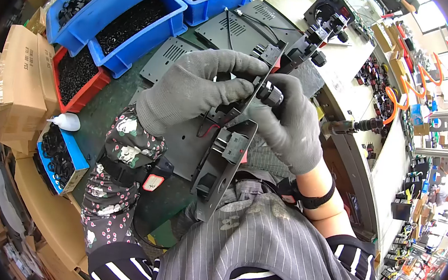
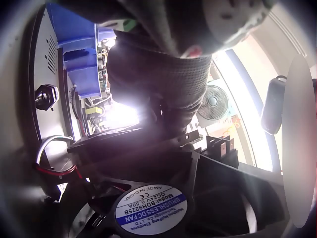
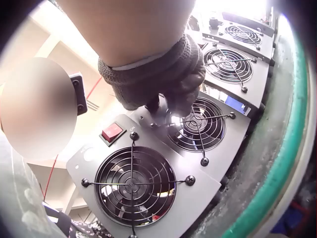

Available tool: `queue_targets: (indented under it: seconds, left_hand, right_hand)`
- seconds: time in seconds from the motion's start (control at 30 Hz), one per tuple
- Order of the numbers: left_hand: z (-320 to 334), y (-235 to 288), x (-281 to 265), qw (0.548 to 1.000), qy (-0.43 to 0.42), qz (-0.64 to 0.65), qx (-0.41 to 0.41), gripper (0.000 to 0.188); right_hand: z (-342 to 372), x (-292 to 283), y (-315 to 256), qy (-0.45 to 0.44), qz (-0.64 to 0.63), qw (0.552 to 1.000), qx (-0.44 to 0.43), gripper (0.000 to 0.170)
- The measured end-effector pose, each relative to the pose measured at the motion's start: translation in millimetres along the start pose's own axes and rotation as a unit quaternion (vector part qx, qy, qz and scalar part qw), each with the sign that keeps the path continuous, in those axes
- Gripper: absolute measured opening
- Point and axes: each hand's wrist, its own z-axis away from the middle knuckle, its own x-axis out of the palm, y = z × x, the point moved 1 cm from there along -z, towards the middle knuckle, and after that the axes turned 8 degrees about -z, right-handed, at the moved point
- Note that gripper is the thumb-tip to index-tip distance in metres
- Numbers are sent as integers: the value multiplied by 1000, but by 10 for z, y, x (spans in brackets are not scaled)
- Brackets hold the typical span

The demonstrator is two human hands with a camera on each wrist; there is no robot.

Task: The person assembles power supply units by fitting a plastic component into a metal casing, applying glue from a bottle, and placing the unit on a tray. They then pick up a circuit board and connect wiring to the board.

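In the head view, the grey-gloved left hand pinches at the inner side of an upright dark panel. On the panel's outer side the gloved right hand has its fingers curled round a black ribbed fitting. The right wrist view shows that hand above a grey panel with a fan grille. Below the left hand lies a fan with a blue-and-white label. What the left fingertips hold is hidden.
A nearer panel with a red rocker switch stands beside the handled one. Blue bins and a red bin of black parts, a white bottle and cartons are at left. An orange coiled hose hangs at right.
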Motion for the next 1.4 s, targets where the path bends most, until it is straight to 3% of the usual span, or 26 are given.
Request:
queue_targets:
  seconds: [0.03,0.1,0.17,0.2,0.3,0.33,0.37,0.43,0.5,0.6,0.7,0.77,0.8,0.9,0.97,1.03,1.1,1.13,1.23,1.3,1.37,1.4]
  left_hand:
    - [2,3,-3,1000,-6,16,-14,35]
    - [4,-13,-10,999,-10,31,-32,35]
    - [-21,-40,-19,1000,-2,22,12,36]
    - [-16,-32,-20,1000,-4,20,11,36]
    - [-5,-5,-23,999,-10,41,14,36]
    - [-7,12,-27,1000,-8,6,11,35]
    - [-6,28,-31,1000,-6,-28,7,35]
    - [-2,54,-6,1000,0,0,-2,31]
    - [-1,39,4,1000,2,28,-12,28]
    - [23,50,-43,998,23,-27,55,35]
    - [149,239,-151,998,-15,-11,54,36]
    - [193,304,-154,982,2,135,132,36]
    - [209,405,-127,992,54,89,75,32]
    - [111,240,-30,991,134,-5,19,28]
    - [62,155,-35,990,142,3,12,25]
    - [129,197,-168,961,257,-47,92,24]
    - [349,283,-541,912,290,-257,135,27]
    - [382,534,-554,944,294,-96,113,28]
    - [629,681,-720,878,368,-263,159,26]
    - [781,719,-857,884,343,-269,170,26]
    - [973,759,-842,881,348,-288,140,25]
    - [1054,769,-765,866,397,-289,95,25]
  right_hand:
    - [6,8,-11,32,71,996,-42,40]
    - [-19,-46,-53,40,52,997,-28,37]
    - [-57,-88,-41,-58,-34,995,78,35]
    - [-69,-81,-21,-74,-140,983,96,41]
    - [-56,-116,28,-117,-211,962,129,43]
    - [-76,-138,13,-110,-115,982,100,40]
    - [-72,-91,-10,-111,-117,982,99,40]
    - [-53,-1,-95,73,22,996,-46,36]
    - [-45,-47,-75,49,5,998,-42,33]
    - [-67,-96,-62,-51,-95,991,81,31]
    - [-65,-43,-7,-30,-117,991,57,30]
    - [-70,-26,-7,-30,-111,992,58,30]
    - [-72,-22,-6,-26,-105,992,59,31]
    - [-72,-11,-2,-18,-105,992,61,30]
    - [-49,-14,-4,-26,-132,989,54,29]
    - [-25,42,-32,18,-164,983,84,27]
    - [-6,59,22,31,-161,986,44,27]
    - [-22,43,53,19,-160,986,41,27]
    - [-8,83,161,24,-215,975,49,30]
    - [-1,101,117,42,-221,972,74,32]
    - [-17,89,153,39,-181,981,62,31]
    - [-3,103,176,54,-176,982,37,29]
